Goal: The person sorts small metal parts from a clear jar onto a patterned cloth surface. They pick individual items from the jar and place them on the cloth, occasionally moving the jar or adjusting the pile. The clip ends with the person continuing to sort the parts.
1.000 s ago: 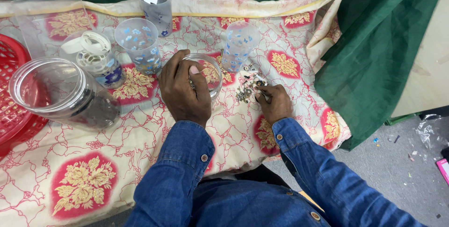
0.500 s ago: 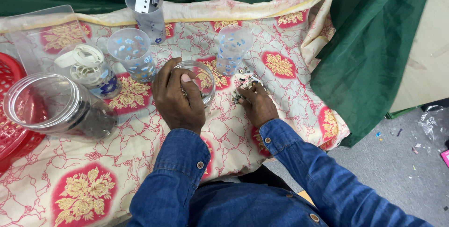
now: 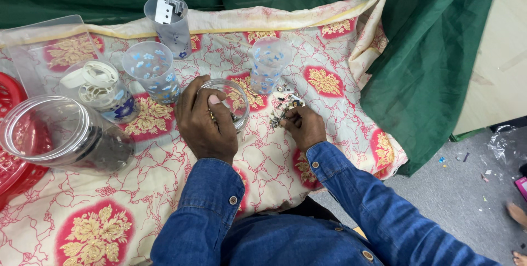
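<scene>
L hand (image 3: 206, 123) fingers clamped on glass bowl (image 3: 233, 97); R hand (image 3: 305, 128) fingers pinched together in small parts (image 3: 281, 107).

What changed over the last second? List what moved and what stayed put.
Little changed. The left hand kept its grip on the small clear jar. The right hand stayed at the pile of small parts, its fingers curling in closer over it. The tumblers, the big jar lying on its side and the cloth did not move.

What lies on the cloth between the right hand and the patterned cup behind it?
In the head view, a small pile of tiny parts lies between the right hand and the patterned cup.
</scene>
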